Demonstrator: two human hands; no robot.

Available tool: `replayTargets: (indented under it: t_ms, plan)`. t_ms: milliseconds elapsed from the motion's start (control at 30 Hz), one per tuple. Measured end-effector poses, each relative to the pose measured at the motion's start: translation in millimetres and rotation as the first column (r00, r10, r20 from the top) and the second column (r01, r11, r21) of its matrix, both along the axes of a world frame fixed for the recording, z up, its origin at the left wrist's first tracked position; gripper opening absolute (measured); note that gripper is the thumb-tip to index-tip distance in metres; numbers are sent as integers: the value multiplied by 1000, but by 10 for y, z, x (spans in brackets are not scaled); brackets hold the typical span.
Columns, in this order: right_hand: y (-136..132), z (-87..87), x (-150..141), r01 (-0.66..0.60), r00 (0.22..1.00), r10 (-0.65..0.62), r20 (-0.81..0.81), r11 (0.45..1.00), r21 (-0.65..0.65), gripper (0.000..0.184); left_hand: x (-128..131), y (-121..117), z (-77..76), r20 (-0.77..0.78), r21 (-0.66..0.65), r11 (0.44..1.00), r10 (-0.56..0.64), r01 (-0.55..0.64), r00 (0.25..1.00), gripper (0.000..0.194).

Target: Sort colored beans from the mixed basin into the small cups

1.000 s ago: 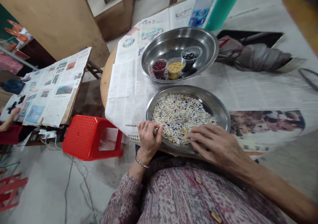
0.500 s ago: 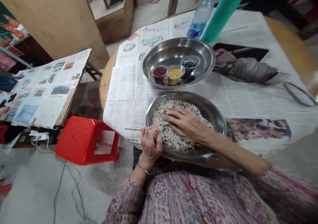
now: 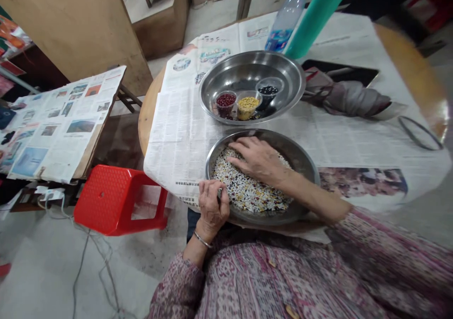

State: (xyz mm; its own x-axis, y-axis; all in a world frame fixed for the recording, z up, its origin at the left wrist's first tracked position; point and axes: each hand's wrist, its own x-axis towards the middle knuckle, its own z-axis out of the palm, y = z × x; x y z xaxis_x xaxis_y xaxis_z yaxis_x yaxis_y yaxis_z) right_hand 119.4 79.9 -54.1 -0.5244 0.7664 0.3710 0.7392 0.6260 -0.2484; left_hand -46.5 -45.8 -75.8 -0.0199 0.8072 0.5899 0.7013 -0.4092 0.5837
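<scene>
A round steel basin (image 3: 307,172) stands near me at the table's edge, with a heap of white grains mixed with yellow, dark and reddish beans (image 3: 247,191) in it. My left hand (image 3: 213,205) is closed on the basin's near left rim. Over the far side of the heap lies my right hand (image 3: 258,161), fingers apart and touching the grains; some fingertips reach toward the far wall. Behind it, a second steel basin (image 3: 226,71) holds clear cups of red beans (image 3: 225,101), yellow beans (image 3: 248,104) and black beans (image 3: 268,91).
Newspaper (image 3: 170,139) covers the round table. A water bottle (image 3: 285,19) and a green cylinder (image 3: 318,17) stand behind the far basin. To the right lies a grey wrapped bundle (image 3: 354,99). A red stool (image 3: 106,198) and a newspaper-covered side table (image 3: 74,121) are at left.
My right hand has moved away from me through the grains, toward the basin's far side. My left hand keeps its hold on the rim.
</scene>
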Motion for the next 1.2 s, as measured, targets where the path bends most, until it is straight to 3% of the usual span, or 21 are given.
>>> replayTargets:
  t_ms: [67,167,400,533,633,1000,1200]
  plan:
    - [-83,9,-92,-102,995,102,16,994,-34,34,-3,-3,-4,-4,-5,1000,0,0,1000,12]
    - [-307,8,-49,-258,965,260,28,964,-70,16,-5,-5,-12,-3,-7,1000,-4,4,1000,12]
    - [-778,23,481,-392,919,394,-6,913,-114,18,2,2,-7,5,3,1000,-13,13,1000,11]
    - [-769,12,689,-341,938,345,33,937,-79,21,8,8,-6,14,14,1000,-15,14,1000,10]
    - [-644,-14,728,-236,969,238,71,971,-28,24,9,10,-9,6,13,1000,-5,5,1000,10]
    - [-145,50,490,89,995,-91,-35,993,-73,24,5,14,-7,20,25,1000,-20,19,1000,10]
    - [43,45,416,72,997,-68,31,986,-151,28,5,12,-24,29,33,999,-14,13,999,10]
